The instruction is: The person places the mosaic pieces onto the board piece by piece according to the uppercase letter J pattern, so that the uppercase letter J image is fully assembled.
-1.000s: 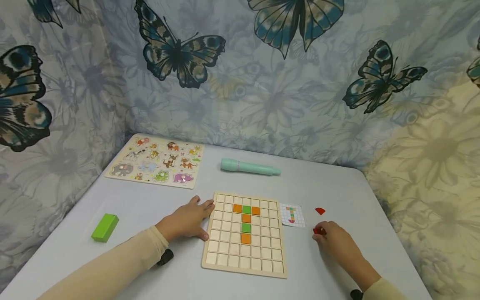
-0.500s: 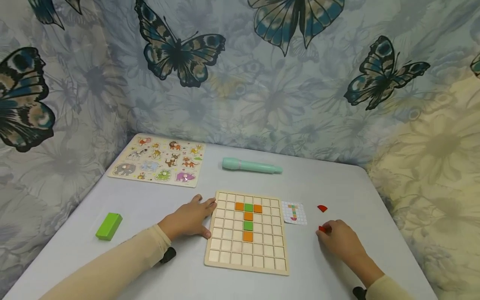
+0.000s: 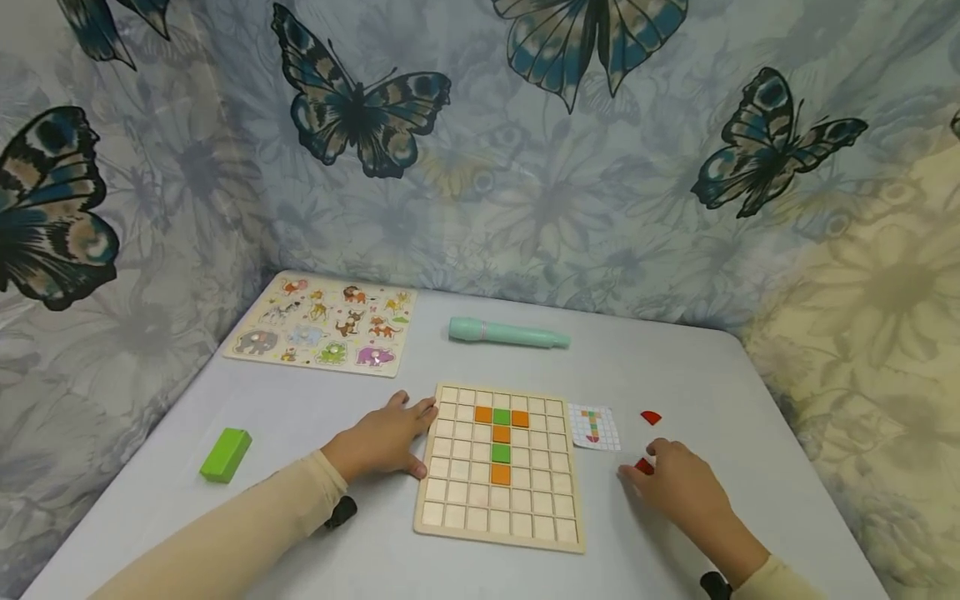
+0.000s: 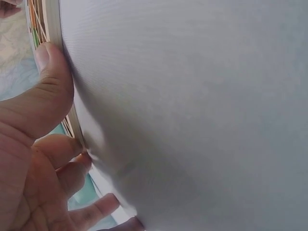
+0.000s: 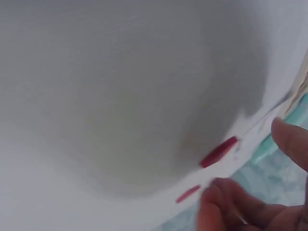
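My left hand (image 3: 380, 437) rests against the left edge of a wooden grid board (image 3: 459, 492), its fingers spread and touching the rim. Orange and green square tiles form a T on the board, among them a green tile (image 3: 501, 453) in the stem. On the right, my right hand (image 3: 686, 483) hovers with thumb and fingers apart around a red quarter-circle tile (image 3: 643, 467). In the right wrist view that red tile (image 5: 219, 152) lies on the table between thumb and fingers. A second red quarter-circle tile (image 3: 651, 417) lies just beyond the hand.
A small pattern card (image 3: 596, 427) lies at the board's right edge. Behind stand an animal peg puzzle (image 3: 341, 367) and a mint-green tube-shaped thing (image 3: 510, 334). A green block (image 3: 226, 456) sits at the left. A butterfly-patterned cloth (image 3: 547, 208) hangs behind the white table.
My right thumb and fingers have spread from their pinch on the nearer red tile, which now lies on the table. My left hand stays at the board's edge. The head view has shifted slightly.
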Demonstrator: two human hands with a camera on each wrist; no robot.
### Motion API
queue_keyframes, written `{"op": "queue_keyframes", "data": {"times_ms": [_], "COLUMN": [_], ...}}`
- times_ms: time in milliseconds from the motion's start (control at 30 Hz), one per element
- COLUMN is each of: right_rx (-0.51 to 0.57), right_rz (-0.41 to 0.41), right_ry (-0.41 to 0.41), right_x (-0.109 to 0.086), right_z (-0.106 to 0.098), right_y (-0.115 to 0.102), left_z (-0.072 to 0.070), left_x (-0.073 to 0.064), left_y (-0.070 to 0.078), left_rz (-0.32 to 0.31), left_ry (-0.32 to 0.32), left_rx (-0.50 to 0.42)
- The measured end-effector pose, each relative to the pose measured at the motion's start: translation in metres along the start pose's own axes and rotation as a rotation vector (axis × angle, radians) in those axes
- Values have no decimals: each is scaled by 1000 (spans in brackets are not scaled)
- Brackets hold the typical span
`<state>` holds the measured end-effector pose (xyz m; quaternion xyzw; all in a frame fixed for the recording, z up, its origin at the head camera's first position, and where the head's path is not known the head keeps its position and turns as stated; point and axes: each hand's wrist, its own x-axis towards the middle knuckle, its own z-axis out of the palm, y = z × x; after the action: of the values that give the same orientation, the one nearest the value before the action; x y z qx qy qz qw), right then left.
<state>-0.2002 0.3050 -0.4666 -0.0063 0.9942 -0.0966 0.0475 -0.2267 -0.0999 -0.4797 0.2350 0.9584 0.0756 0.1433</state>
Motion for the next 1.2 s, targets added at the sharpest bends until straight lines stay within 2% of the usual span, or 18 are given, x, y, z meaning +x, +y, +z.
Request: {"op": "queue_keyframes", "data": {"times_ms": [100,300,533,733,867,967,1033,1200], "right_rx": [3,1,6,16,41,68,88,127], "right_rz": [7,-96,-58,-76,-53,-39,-76,-338], "right_ry": [-35,29,6,9,-10,-19,-12,-3], "right_x": [-2,2,5,6,10,7,1,-21], "right_z": [0,6,4,5,8,9,9,17], "right_y": [8,11,17,21,21,6,-16,-89], "left_z": [-3,-4,-4,-2,1,4,5,2], "left_x": [1,0,0,0,1,1,1,2], "left_y": [2,2,0,0,0,0,-1,-2], "left_rz": [-5,12,11,13,7,1,-2,-2], "left_ry": [-7,-3,5,2,4,-2,-3,7], "left_rx": [-8,-40,-43,-51,-61,-58,-41,-26]}}
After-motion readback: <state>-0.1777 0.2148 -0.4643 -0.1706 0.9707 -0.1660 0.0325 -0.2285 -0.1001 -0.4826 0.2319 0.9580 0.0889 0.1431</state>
